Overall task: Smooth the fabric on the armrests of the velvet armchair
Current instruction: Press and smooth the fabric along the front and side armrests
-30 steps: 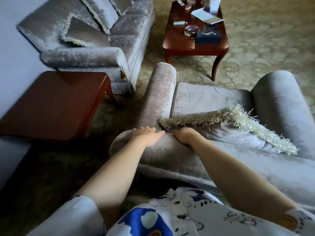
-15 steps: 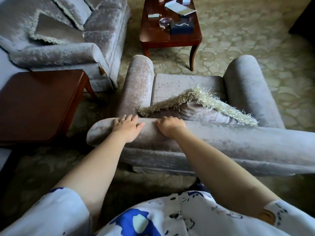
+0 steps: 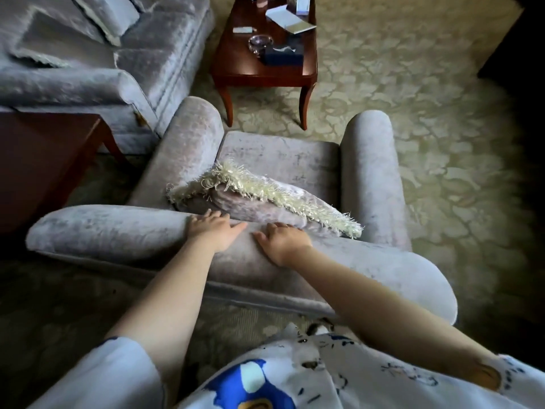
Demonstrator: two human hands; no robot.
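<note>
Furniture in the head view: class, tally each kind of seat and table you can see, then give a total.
Armchair: 1
Sofa: 1
Tables: 2, the coffee table and the side table
Total: 4

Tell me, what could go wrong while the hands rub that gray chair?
The right hand lies close to the cushion, so it might snag the fringe and tip the cushion over. It and the left hand rest on the chair back, not the armrests; reaching those from behind may mean an awkward lean.
</note>
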